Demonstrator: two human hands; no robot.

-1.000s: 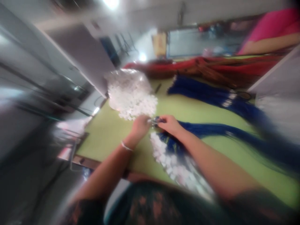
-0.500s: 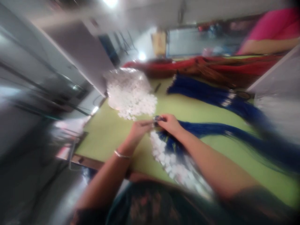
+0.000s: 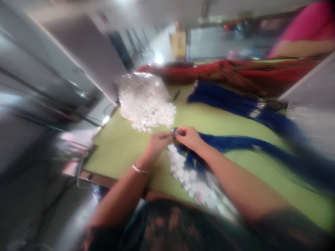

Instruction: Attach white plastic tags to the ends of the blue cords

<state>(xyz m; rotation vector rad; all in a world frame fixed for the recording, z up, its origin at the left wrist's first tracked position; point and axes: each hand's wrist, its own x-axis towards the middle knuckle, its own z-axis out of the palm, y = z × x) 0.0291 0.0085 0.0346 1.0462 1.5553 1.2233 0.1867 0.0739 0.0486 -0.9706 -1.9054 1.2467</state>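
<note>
My left hand (image 3: pixel 158 141), with a bangle at its wrist, is closed in a pinch near the middle of the green table (image 3: pixel 112 146). Its fingertips meet those of my right hand (image 3: pixel 188 136), which is closed around a small dark end at the blue strands (image 3: pixel 235 141). What the left fingertips hold is too small and blurred to make out. The strands trail off to the right past my forearm. White pieces attached to something (image 3: pixel 192 181) lie in a long row beneath my right wrist, towards my body.
A clear plastic bag of small white pieces (image 3: pixel 146 104) lies open beyond my hands. Another blue bundle (image 3: pixel 222 97) and red and brown material (image 3: pixel 209 71) lie behind. A person's pink sleeve (image 3: pixel 309 24) shows at the top right.
My left hand and its bangle have shifted slightly to the right, closer to my right hand. The view has moved a little.
</note>
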